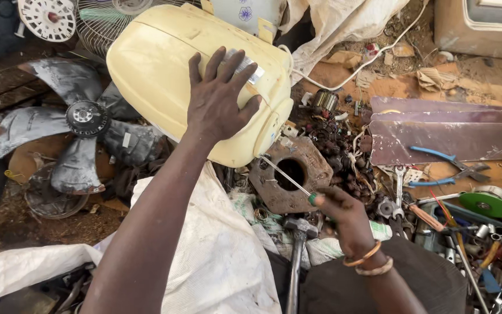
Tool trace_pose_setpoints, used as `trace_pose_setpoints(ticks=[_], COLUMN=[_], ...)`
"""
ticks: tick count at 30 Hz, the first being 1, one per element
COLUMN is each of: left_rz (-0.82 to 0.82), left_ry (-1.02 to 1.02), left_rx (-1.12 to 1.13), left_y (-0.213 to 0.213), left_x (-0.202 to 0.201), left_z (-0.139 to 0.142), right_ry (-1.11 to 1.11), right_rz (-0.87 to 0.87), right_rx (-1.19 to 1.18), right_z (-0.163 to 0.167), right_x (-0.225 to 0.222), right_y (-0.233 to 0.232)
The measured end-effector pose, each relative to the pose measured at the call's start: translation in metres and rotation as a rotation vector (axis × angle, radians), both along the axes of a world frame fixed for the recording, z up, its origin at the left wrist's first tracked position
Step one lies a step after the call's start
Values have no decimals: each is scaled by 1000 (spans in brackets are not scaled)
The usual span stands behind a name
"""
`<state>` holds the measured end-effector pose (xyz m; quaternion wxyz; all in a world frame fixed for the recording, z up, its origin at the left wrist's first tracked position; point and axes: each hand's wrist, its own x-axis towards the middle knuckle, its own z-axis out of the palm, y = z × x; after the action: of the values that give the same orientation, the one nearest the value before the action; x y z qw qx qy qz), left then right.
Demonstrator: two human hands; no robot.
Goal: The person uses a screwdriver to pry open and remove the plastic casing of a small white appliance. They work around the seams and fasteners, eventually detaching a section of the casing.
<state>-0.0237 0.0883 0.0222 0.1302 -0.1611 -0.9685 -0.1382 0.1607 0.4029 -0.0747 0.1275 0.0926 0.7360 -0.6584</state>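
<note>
Head view
Label: a small silver rectangular sticker (250, 67) on top of the cream plastic housing (164, 75), partly under my fingertips.
Left hand (219, 96): my fingers (223, 61) lie spread and flat on the housing, pressing, not gripping.
Right hand (344, 212): clenched around a green-handled screwdriver (289, 177); its shaft runs up-left, the tip at the housing's lower edge.
Housing: tilted on the ground among scrap, above a rusty round metal plate (291, 174).
Nearby: grey fan blades (82, 128) to the left, a hammer (298, 244) below.

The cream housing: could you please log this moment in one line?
left hand: flat on cream housing | right hand: holds screwdriver, tip at housing
</note>
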Motion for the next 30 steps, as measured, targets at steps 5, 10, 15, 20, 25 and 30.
trace_pose_setpoints(ticks=[5,10,15,20,25,30], left_rz=[25,56,67,68,88,218], left_ry=[-28,-95,-86,-67,14,289], left_rx=[-30,-56,-47,-24,50,371], left_y=[3,2,2,1,-1,13], left_x=[1,1,8,10,9,43], left_z=[3,10,20,20,7,-33], right_ry=[-176,771,77,-164,127,14], right_rz=[72,-23,-548,-306,-392,-458], right_rx=[298,719,-221,-165,11,-177], right_z=[6,26,7,-22,-31,-27], right_x=[-10,6,14,11,21,26], right_y=[-5,-24,-27,4,-18,-23])
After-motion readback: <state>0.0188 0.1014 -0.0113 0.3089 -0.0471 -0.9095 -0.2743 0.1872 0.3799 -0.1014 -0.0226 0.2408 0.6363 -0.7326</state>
